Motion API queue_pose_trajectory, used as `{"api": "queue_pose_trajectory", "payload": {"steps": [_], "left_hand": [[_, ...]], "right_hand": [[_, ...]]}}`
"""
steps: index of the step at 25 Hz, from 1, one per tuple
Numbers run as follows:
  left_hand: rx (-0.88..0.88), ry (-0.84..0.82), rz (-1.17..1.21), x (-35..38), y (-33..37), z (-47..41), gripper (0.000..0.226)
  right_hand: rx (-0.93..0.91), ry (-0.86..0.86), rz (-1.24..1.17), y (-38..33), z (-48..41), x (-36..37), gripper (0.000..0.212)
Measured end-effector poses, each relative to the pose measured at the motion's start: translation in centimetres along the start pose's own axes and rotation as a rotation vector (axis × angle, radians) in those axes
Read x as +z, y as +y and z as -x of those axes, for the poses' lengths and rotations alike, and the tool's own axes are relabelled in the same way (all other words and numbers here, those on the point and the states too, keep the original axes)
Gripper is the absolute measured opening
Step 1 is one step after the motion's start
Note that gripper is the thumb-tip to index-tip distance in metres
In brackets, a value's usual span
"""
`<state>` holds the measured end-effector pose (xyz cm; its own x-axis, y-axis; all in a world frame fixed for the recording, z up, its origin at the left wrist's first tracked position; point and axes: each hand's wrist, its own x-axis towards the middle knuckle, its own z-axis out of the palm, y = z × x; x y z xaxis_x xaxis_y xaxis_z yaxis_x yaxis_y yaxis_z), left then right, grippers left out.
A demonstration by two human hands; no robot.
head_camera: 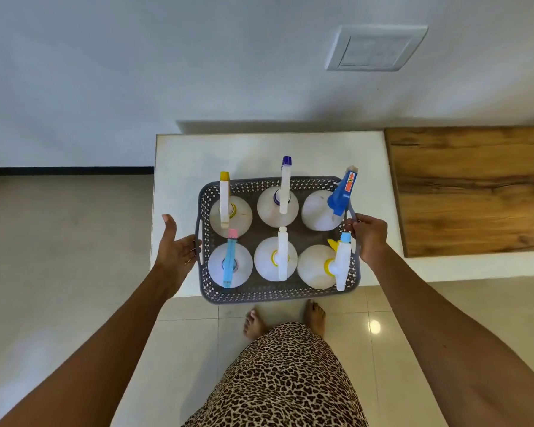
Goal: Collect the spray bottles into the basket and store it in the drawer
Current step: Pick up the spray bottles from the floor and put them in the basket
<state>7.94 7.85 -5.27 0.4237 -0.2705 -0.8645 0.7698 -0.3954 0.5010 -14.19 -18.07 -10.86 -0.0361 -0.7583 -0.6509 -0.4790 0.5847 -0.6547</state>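
Six spray bottles (231,265) loaded in basket (278,295), mid-frame

Left hand (176,248) spread wide beside handle, right hand (369,238) pinching rim (overhanging counter (179,155)), so could tip once lifted unevenly.

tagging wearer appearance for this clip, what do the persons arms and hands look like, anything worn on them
Both arms are bare along all the length in view, with no sleeves, watch or gloves. The left hand shows thin rings on its fingers; the right hand shows no jewellery from this angle. Lower down, a leopard-print garment and bare feet are visible.
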Motion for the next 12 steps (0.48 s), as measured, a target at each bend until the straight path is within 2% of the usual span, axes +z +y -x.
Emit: {"api": "queue_pose_trajectory", "payload": {"steps": [6,9,12], "left_hand": [[0.017,-0.013,0.052,-0.2,-0.9,1.3,0.089],[0.040,0.045,0.070,-0.9,-2.6,2.5,0.088],[0.053,0.076,0.112,-1.7,-5.7,4.8,0.086]], "right_hand": [[-0.121,0.012,0.110,0.4,1.9,-0.8,0.023],[-0.112,0.047,0.115,1.8,3.0,-1.8,0.021],[-0.080,0.113,0.056,4.1,4.5,-3.1,0.030]]}}
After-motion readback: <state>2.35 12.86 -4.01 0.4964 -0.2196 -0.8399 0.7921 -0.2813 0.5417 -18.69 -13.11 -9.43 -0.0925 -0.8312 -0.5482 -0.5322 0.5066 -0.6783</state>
